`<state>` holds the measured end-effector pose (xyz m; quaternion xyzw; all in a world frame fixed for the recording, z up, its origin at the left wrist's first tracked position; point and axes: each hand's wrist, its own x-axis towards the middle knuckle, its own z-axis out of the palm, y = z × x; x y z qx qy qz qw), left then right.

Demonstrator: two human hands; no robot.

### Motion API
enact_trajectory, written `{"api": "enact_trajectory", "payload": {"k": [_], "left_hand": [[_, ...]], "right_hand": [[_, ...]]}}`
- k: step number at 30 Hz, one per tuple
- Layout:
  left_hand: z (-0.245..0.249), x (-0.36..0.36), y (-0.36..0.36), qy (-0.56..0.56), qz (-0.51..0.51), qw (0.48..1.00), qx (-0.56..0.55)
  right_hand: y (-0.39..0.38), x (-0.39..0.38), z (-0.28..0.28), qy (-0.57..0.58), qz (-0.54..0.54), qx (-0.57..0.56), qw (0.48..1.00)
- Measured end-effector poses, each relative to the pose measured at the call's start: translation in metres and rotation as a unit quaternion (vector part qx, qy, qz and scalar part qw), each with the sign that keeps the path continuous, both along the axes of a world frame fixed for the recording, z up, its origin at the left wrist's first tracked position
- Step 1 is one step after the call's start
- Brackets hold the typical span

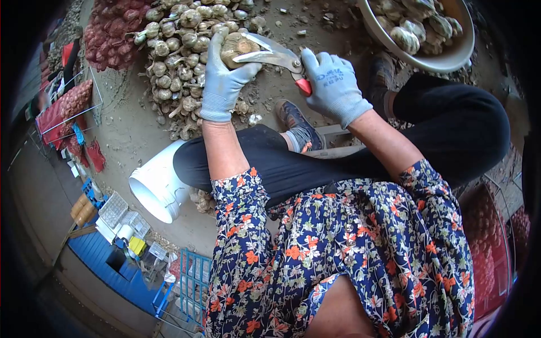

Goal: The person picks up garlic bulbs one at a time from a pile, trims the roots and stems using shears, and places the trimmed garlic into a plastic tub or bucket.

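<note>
In a grey-blue work glove, my left hand grips a large garlic bulb with its cut face toward the right. My right hand, gloved the same way, is wrapped round the red handle of pruning shears. The shears' blades stand apart, their tips right at the bulb's right side. Behind my left hand spreads a big heap of garlic bulbs, many with stalks on. Most of the handles are hidden inside my right glove.
A wide basin of garlic bulbs stands at the upper right. Red mesh sacks of garlic lie at the upper left. A white bucket rests tipped beside my left leg. Farther left are a wire frame and a blue crate.
</note>
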<state>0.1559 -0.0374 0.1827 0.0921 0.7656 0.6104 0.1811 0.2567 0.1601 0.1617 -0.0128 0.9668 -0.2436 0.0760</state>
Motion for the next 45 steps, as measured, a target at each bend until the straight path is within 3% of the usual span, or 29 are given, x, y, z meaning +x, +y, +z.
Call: {"api": "enact_trajectory", "payload": {"k": [4,15,20,23,24,28,30,32,34,35,36,38,42,45], "left_hand": [[0.000,0.014,0.005,-0.020,-0.024,0.998,-0.052],[-0.015,0.018,0.025,0.140,-0.051,0.975,-0.166],[-0.009,0.020,0.032,0.047,-0.050,0.975,-0.212],[-0.011,0.024,0.030,-0.079,-0.035,0.995,-0.040],[-0.016,0.024,0.026,-0.075,-0.037,0.996,-0.040],[-0.026,0.018,0.010,-0.014,-0.004,0.998,-0.067],[-0.029,0.016,0.011,0.190,-0.085,0.942,-0.265],[-0.030,0.029,0.020,0.232,-0.075,0.934,-0.262],[-0.026,0.032,0.025,0.021,0.011,0.998,-0.057],[-0.031,0.029,0.023,-0.055,0.037,0.997,0.049],[-0.035,0.026,0.020,-0.054,0.079,0.993,0.075],[-0.044,0.026,0.016,-0.148,0.138,0.933,0.298],[-0.041,0.031,0.027,-0.148,0.197,0.903,0.352],[-0.046,0.031,0.035,-0.110,0.173,0.925,0.320]], "right_hand": [[0.006,0.011,0.002,-0.037,0.024,0.011,0.999],[0.009,0.016,0.007,-0.185,0.042,-0.023,0.982],[0.011,0.010,-0.029,-0.221,-0.021,-0.090,0.971],[0.019,0.015,-0.042,-0.239,-0.077,-0.131,0.959],[0.021,0.020,-0.042,-0.242,-0.083,-0.139,0.957],[0.010,0.033,-0.025,-0.188,-0.052,-0.124,0.973],[0.005,0.023,-0.016,-0.105,-0.007,-0.055,0.993],[0.002,0.013,-0.020,-0.102,-0.003,-0.023,0.994],[0.000,0.006,-0.035,-0.198,-0.087,-0.175,0.960],[0.003,0.008,-0.041,-0.181,-0.122,-0.198,0.956],[0.010,0.011,-0.041,-0.194,-0.129,-0.201,0.951],[0.014,0.021,-0.043,-0.201,-0.146,-0.223,0.943],[0.005,0.036,-0.022,-0.268,-0.095,-0.304,0.909],[-0.010,0.029,-0.014,-0.274,-0.079,-0.306,0.908]]}}
